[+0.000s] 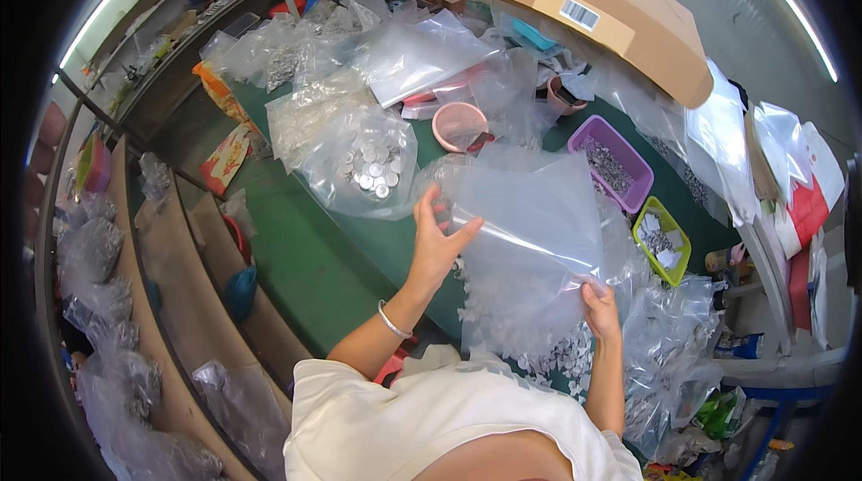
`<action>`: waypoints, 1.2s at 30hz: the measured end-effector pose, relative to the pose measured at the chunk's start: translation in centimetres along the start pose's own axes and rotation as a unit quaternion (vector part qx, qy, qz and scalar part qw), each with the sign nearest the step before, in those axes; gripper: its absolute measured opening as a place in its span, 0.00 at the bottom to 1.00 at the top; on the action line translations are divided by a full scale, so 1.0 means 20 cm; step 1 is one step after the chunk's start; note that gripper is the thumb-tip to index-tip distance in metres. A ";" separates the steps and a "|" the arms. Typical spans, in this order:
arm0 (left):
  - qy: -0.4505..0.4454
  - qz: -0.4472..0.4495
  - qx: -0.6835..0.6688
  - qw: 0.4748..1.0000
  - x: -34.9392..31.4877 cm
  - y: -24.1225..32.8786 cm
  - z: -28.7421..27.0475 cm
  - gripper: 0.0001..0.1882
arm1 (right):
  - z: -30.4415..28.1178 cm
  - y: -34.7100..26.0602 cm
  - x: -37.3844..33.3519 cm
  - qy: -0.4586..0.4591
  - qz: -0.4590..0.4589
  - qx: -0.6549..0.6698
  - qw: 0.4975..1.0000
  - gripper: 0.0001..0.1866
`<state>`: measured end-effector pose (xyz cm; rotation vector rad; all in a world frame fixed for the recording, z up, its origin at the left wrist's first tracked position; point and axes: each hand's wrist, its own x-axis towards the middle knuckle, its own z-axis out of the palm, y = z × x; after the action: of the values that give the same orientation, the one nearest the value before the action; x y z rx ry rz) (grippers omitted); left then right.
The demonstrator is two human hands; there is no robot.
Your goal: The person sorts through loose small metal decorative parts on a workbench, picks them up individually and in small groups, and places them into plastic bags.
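Note:
A large clear plastic bag [530, 198] is spread out flat in front of me above the green table. My right hand [600, 308] pinches its near right corner between thumb and fingers. At the bag's left side is my left hand [437, 238], fingers apart and thumb stretched over the plastic; it does not close on it. Beneath and nearer to me lies a heap of small silvery pieces [561, 360], partly covered by the bag. Left of my left hand, an open clear bag [314, 167] holds round silvery discs [374, 168].
Beyond the bag stand a pink bowl [459, 125], a purple basket [620, 144] with small metal parts and a lime-green basket [669, 270] with white pieces. A cardboard box [597, 9] is at the back. Crumpled clear bags [669, 337] lie at right; wooden shelves [180, 274] at left.

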<state>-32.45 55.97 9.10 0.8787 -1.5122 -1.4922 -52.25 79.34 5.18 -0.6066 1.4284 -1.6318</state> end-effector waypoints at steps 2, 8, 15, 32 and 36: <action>-0.043 -0.116 -0.086 0.989 -0.15 -0.08 -0.03 0.39 | 0.01 0.03 -0.07 -0.045 -0.003 0.001 0.999 0.13; 0.094 -0.182 -0.293 0.934 -0.58 -0.07 -0.17 0.42 | 0.03 0.05 -0.17 -0.192 0.004 -0.123 0.974 0.12; 0.182 -0.268 -0.570 0.755 -0.89 -0.04 -0.45 0.24 | 0.19 0.51 -0.15 -0.189 0.015 -0.137 0.972 0.19; 0.047 -0.114 -0.177 0.976 -1.01 0.27 -0.06 0.08 | 0.74 0.04 -0.44 -0.197 -0.096 -0.058 0.974 0.21; 0.181 0.035 0.001 0.983 -0.87 0.25 -0.25 0.09 | 0.47 0.23 -0.12 -0.022 -0.019 0.036 0.999 0.21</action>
<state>-20.16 69.84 12.55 1.0249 -1.2621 -1.2035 -42.16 76.33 3.34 -0.6283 1.3267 -1.6818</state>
